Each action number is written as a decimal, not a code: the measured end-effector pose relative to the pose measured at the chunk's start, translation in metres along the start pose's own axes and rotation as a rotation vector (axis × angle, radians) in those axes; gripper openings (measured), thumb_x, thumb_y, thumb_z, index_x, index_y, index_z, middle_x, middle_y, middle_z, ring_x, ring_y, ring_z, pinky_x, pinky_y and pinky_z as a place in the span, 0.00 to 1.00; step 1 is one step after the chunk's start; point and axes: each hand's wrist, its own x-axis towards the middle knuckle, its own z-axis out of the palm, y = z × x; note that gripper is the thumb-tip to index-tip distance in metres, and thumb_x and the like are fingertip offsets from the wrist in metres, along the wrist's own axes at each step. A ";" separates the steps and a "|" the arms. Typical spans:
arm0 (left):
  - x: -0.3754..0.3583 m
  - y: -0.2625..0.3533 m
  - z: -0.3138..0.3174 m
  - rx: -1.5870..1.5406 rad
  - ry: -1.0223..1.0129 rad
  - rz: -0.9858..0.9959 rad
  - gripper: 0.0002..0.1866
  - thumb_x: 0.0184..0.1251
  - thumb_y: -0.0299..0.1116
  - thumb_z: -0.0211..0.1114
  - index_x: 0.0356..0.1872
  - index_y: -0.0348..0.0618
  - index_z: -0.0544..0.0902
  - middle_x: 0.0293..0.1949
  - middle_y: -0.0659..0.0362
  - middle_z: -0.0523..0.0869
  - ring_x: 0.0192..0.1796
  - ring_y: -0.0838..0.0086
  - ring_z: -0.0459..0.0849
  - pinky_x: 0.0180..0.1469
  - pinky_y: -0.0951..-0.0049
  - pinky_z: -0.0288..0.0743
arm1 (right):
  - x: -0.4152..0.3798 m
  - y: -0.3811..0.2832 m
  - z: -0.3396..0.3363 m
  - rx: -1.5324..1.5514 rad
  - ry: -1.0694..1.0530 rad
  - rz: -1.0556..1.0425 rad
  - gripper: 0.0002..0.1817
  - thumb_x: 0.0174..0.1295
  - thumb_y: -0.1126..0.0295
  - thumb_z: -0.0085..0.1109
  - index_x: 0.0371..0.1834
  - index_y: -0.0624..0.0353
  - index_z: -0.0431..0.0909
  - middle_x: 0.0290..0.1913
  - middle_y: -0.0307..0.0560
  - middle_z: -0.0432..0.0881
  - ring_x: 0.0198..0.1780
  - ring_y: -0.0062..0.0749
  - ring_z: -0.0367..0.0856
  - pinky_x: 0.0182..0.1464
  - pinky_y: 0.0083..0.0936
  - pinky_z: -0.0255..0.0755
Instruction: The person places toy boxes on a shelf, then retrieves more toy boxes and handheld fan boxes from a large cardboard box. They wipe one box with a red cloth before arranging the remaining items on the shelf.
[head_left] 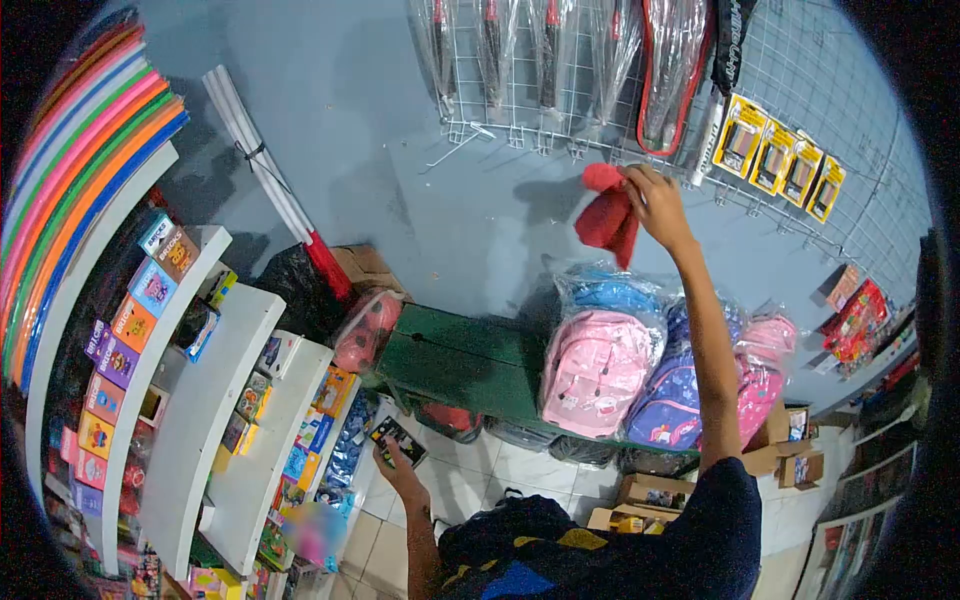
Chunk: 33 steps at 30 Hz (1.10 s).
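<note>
My right hand (652,200) is raised in front of the grey-blue wall, its fingers pinching the top of a red fuzzy cloth (608,222) that hangs down in folds. Low on the left is my left hand (402,476), with fingers apart. They overlap the lower edge of a small dark flat item (405,438); whether they touch it I cannot tell. Beneath my right forearm, backpacks in clear plastic stand on a green bench (460,368): a pink one (600,372), a purple-blue one (672,402) and another pink one (765,370).
White shelves (225,395) with boxed goods curve along the left. A wire grid (800,75) with packaged items covers the upper right wall. White poles (258,155) lean beside a black bag (298,285). Open cardboard boxes (655,492) stand beyond my body on the tiled floor (480,455).
</note>
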 end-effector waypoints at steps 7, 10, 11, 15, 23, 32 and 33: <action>-0.004 -0.012 0.005 0.090 -0.049 0.075 0.25 0.69 0.49 0.61 0.57 0.41 0.70 0.45 0.62 0.76 0.45 0.78 0.73 0.47 0.76 0.70 | -0.008 -0.005 0.007 0.275 0.130 0.136 0.18 0.65 0.58 0.57 0.49 0.60 0.78 0.45 0.50 0.81 0.46 0.46 0.81 0.46 0.36 0.72; -0.004 -0.018 0.008 0.064 -0.050 0.018 0.23 0.70 0.47 0.60 0.56 0.41 0.71 0.44 0.62 0.76 0.45 0.78 0.74 0.46 0.76 0.70 | -0.005 -0.001 0.011 0.451 0.105 0.329 0.18 0.64 0.58 0.59 0.47 0.63 0.79 0.43 0.52 0.83 0.43 0.40 0.83 0.45 0.32 0.75; -0.005 -0.019 0.009 0.077 -0.054 0.010 0.23 0.70 0.47 0.60 0.55 0.41 0.71 0.44 0.61 0.76 0.46 0.78 0.74 0.47 0.75 0.70 | -0.002 0.008 0.016 0.514 0.096 0.390 0.18 0.64 0.58 0.59 0.46 0.63 0.80 0.42 0.52 0.84 0.43 0.38 0.83 0.44 0.31 0.75; -0.021 -0.012 0.018 0.038 -0.064 -0.029 0.22 0.71 0.46 0.60 0.55 0.41 0.71 0.43 0.62 0.76 0.44 0.78 0.74 0.45 0.77 0.71 | 0.011 0.029 0.015 0.601 0.272 0.495 0.18 0.66 0.58 0.57 0.45 0.64 0.80 0.39 0.53 0.84 0.42 0.31 0.81 0.45 0.27 0.73; -0.019 -0.015 0.015 0.073 -0.136 -0.049 0.24 0.70 0.47 0.60 0.58 0.40 0.70 0.44 0.60 0.78 0.43 0.79 0.76 0.45 0.77 0.72 | 0.024 -0.001 -0.046 0.267 0.866 0.517 0.22 0.74 0.57 0.40 0.59 0.62 0.68 0.51 0.65 0.78 0.51 0.52 0.77 0.56 0.41 0.67; 0.004 -0.052 -0.024 0.019 -0.085 -0.152 0.26 0.69 0.44 0.61 0.62 0.39 0.68 0.47 0.58 0.79 0.46 0.76 0.78 0.48 0.76 0.74 | -0.185 -0.118 0.072 0.649 0.138 0.855 0.24 0.70 0.59 0.52 0.58 0.69 0.67 0.51 0.55 0.75 0.51 0.39 0.73 0.57 0.30 0.66; -0.004 -0.032 -0.015 -0.078 -0.064 -0.251 0.26 0.68 0.42 0.63 0.61 0.40 0.69 0.46 0.59 0.79 0.46 0.76 0.78 0.49 0.76 0.74 | -0.213 -0.138 0.102 0.785 0.039 0.791 0.19 0.67 0.61 0.56 0.52 0.67 0.70 0.46 0.51 0.77 0.49 0.36 0.74 0.55 0.29 0.66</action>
